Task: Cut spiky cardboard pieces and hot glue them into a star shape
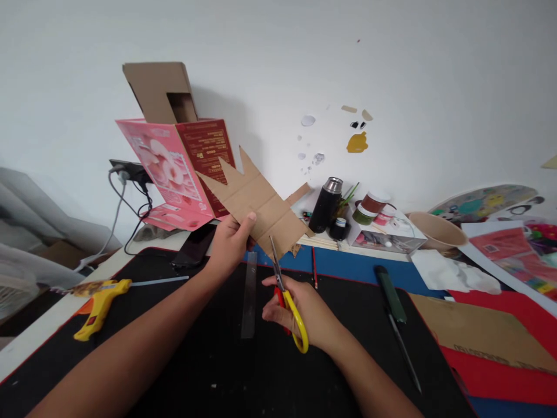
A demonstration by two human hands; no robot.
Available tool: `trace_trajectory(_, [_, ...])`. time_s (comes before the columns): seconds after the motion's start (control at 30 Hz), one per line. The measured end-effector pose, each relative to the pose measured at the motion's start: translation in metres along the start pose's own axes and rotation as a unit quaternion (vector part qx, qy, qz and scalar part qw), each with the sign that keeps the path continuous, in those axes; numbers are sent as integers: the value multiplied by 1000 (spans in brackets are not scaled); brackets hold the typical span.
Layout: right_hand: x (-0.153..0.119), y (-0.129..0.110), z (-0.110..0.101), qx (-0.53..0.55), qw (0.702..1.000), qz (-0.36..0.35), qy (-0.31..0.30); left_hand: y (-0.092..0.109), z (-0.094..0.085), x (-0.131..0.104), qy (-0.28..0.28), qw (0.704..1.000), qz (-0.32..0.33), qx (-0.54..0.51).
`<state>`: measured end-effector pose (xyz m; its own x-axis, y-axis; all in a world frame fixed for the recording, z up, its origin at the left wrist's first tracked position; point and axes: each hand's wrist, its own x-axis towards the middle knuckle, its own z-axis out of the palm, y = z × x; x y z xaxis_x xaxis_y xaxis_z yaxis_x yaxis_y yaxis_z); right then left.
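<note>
A brown cardboard piece (256,203) with several pointed tips is held up above the black mat by my left hand (230,241), its thumb on the front face. My right hand (304,310) grips scissors (297,319) with one yellow and one red handle. The scissor blades point up at the cardboard's lower edge, one blade lying over its face. Beneath the hands, a clear ruler (249,296) lies on the mat.
A yellow glue gun (102,305) lies at left, near a phone (195,247). Behind stands a pink and red box (174,168). A black flask (326,204) and paint jars (369,209) stand at the back. A green cutter (390,293) and flat cardboard (483,331) lie at right.
</note>
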<state>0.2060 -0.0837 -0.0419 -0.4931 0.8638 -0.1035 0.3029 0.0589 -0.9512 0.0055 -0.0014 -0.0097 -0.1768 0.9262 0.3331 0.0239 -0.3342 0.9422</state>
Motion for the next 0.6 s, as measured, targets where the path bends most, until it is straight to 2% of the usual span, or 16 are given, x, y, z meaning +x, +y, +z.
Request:
trace_trajectory(0.17, [-2, -1, -1, 39, 999, 2, -22, 4, 4, -5, -10, 1000, -10, 11])
trace_trajectory(0.43, [2, 8, 12, 12, 998, 30, 49, 1, 7, -6, -11, 1000, -11, 5])
trace_trajectory(0.6, [2, 3, 12, -5, 997, 44, 65, -1, 7, -5, -12, 1000, -11, 16])
